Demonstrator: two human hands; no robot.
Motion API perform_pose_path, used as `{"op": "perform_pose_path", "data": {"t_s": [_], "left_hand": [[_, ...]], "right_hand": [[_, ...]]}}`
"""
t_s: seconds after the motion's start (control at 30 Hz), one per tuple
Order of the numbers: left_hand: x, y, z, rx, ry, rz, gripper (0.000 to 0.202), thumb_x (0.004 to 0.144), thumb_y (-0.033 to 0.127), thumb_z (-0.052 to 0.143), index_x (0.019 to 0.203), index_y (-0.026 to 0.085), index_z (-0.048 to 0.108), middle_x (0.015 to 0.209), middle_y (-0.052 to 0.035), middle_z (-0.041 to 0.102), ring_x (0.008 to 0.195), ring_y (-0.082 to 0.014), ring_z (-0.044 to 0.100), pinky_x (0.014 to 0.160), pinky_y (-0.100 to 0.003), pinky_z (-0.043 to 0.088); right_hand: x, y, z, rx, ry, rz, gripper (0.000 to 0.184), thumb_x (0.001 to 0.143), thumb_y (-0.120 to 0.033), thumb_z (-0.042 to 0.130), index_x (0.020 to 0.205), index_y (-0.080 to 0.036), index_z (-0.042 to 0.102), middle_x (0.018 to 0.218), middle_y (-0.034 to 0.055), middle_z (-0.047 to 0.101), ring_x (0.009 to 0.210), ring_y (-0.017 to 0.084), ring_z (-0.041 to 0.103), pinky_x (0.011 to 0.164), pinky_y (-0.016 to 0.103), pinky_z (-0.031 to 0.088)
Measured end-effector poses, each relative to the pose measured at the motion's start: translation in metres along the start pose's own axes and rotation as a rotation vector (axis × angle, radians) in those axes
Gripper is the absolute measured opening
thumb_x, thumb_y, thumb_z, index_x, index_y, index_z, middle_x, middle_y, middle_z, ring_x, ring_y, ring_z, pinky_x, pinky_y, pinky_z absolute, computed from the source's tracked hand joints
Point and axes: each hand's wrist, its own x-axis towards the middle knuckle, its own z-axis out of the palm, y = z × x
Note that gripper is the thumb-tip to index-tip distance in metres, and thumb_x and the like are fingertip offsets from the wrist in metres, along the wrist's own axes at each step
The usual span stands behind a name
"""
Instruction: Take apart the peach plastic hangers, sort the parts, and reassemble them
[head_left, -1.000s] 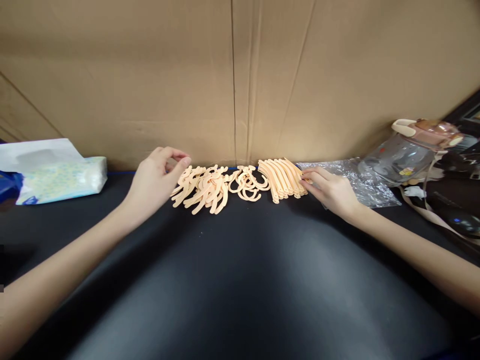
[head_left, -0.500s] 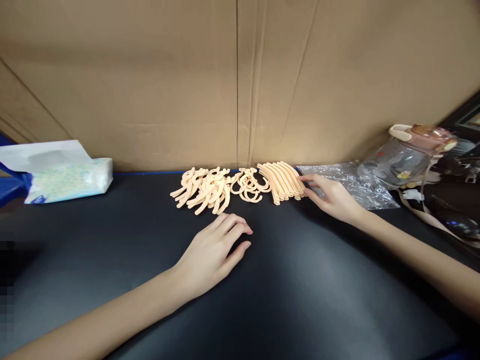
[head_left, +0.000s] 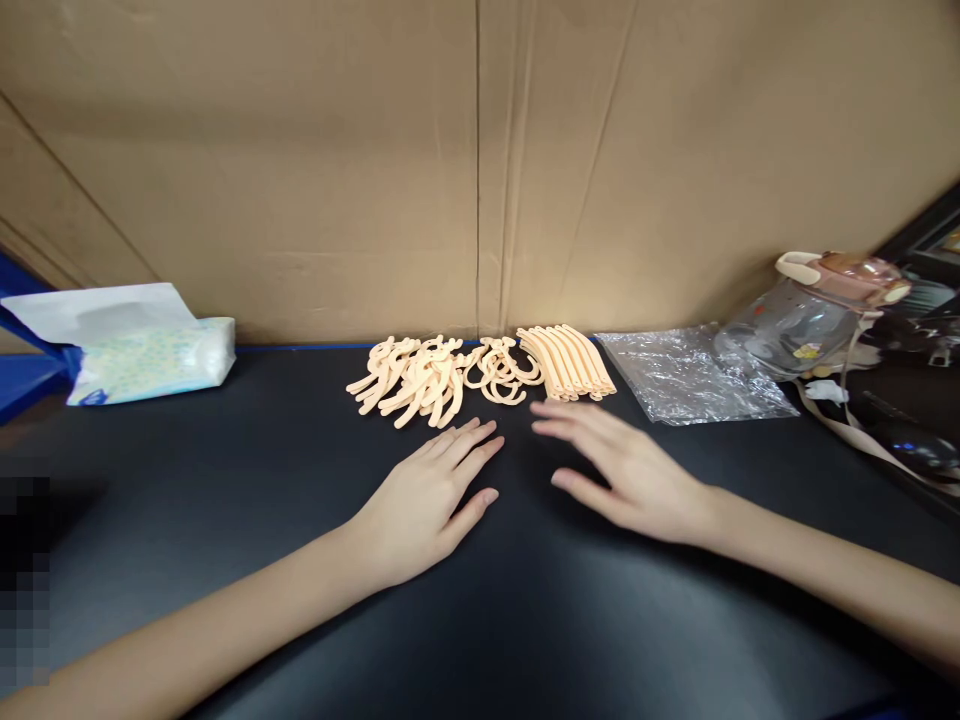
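Note:
My left hand (head_left: 431, 500) lies palm down on the black tabletop (head_left: 480, 630), fingers stretched out and holding nothing. Just beyond its fingertips is a loose heap of cream-coloured curved strips (head_left: 420, 380). Beside that heap sit several cream C-shaped pieces (head_left: 501, 372), overlapping one another. To their right, longer curved strips (head_left: 566, 362) with small holes at their ends lie side by side in a neat stack. My right hand (head_left: 626, 470) is open in front of this stack, apart from it, thumb spread from the fingers and nothing held.
A clear plastic bag (head_left: 697, 375) lies flat right of the stack. Farther right stands a transparent bottle (head_left: 806, 320) with a pinkish-brown lid and a strap. At the left is a tissue pack (head_left: 154, 355) with a sheet pulled out. A cardboard wall (head_left: 300, 180) closes off the back.
My right hand has left the side of the stacked strips and come left and nearer to me. The stack now looks more even. My left hand stays put, its fingers slightly straighter.

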Motion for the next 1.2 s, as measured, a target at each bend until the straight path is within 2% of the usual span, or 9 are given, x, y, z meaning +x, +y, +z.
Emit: {"op": "perform_pose_path", "data": {"t_s": [0.1, 0.23, 0.4, 0.6, 0.83, 1.1, 1.2], "left_hand": [[-0.002, -0.001, 0.0, -0.01, -0.016, -0.002, 0.054, 0.102, 0.041, 0.036, 0.148, 0.012, 0.04, 0.155, -0.0121, 0.04, 0.145, -0.0277, 0.035, 0.117, -0.048, 0.036], [-0.004, 0.0, 0.001, -0.003, 0.003, -0.013, 0.056, 0.102, 0.041, 0.037, 0.148, 0.008, 0.039, 0.155, -0.0142, 0.039, 0.144, -0.0278, 0.036, 0.117, -0.047, 0.035], [-0.002, 0.002, 0.001, 0.025, 0.021, -0.003, 0.055, 0.101, 0.039, 0.039, 0.145, 0.006, 0.043, 0.153, -0.0156, 0.041, 0.143, -0.0284, 0.038, 0.117, -0.046, 0.037], [-0.001, 0.003, 0.002, 0.058, 0.06, 0.011, 0.054, 0.1, 0.038, 0.041, 0.143, 0.005, 0.046, 0.15, -0.0165, 0.046, 0.14, -0.0289, 0.043, 0.114, -0.046, 0.041], [0.004, 0.007, 0.004, 0.035, 0.143, -0.048, 0.045, 0.099, 0.034, 0.044, 0.135, 0.009, 0.055, 0.142, -0.0157, 0.056, 0.131, -0.0276, 0.053, 0.11, -0.043, 0.045], [0.006, 0.01, 0.003, 0.025, 0.131, -0.077, 0.045, 0.099, 0.035, 0.042, 0.134, 0.011, 0.055, 0.142, -0.0137, 0.056, 0.13, -0.0261, 0.054, 0.11, -0.043, 0.045], [0.006, 0.009, 0.003, 0.033, 0.122, -0.08, 0.045, 0.099, 0.036, 0.042, 0.135, 0.011, 0.054, 0.143, -0.0133, 0.055, 0.131, -0.0257, 0.052, 0.112, -0.043, 0.043]], "right_hand": [[0.003, -0.02, 0.016, 0.033, -0.19, -0.041, 0.063, 0.1, -0.047, 0.042, 0.147, -0.005, 0.04, 0.155, 0.0178, 0.039, 0.146, 0.027, 0.031, 0.117, 0.047, 0.035], [0.004, -0.019, 0.025, 0.045, -0.26, 0.03, 0.073, 0.1, -0.054, 0.037, 0.151, -0.002, 0.033, 0.158, 0.0196, 0.028, 0.148, 0.03, 0.024, 0.118, 0.051, 0.03], [0.003, -0.01, 0.025, 0.062, -0.242, 0.061, 0.072, 0.099, -0.055, 0.039, 0.151, -0.005, 0.035, 0.158, 0.0184, 0.029, 0.148, 0.029, 0.024, 0.119, 0.051, 0.028], [0.004, -0.012, 0.029, 0.049, -0.21, 0.057, 0.07, 0.099, -0.054, 0.039, 0.15, -0.005, 0.037, 0.158, 0.0187, 0.03, 0.147, 0.029, 0.027, 0.119, 0.051, 0.03], [0.007, -0.015, 0.034, 0.028, -0.161, 0.067, 0.068, 0.099, -0.053, 0.038, 0.147, -0.005, 0.041, 0.156, 0.0195, 0.034, 0.146, 0.031, 0.031, 0.118, 0.053, 0.032], [0.006, -0.015, 0.035, 0.005, -0.134, 0.052, 0.068, 0.099, -0.053, 0.039, 0.147, -0.005, 0.042, 0.155, 0.0201, 0.037, 0.145, 0.031, 0.032, 0.116, 0.053, 0.033], [0.006, -0.014, 0.035, 0.007, -0.124, 0.047, 0.062, 0.1, -0.049, 0.038, 0.147, -0.008, 0.043, 0.155, 0.0189, 0.037, 0.145, 0.03, 0.033, 0.116, 0.054, 0.034]]}}
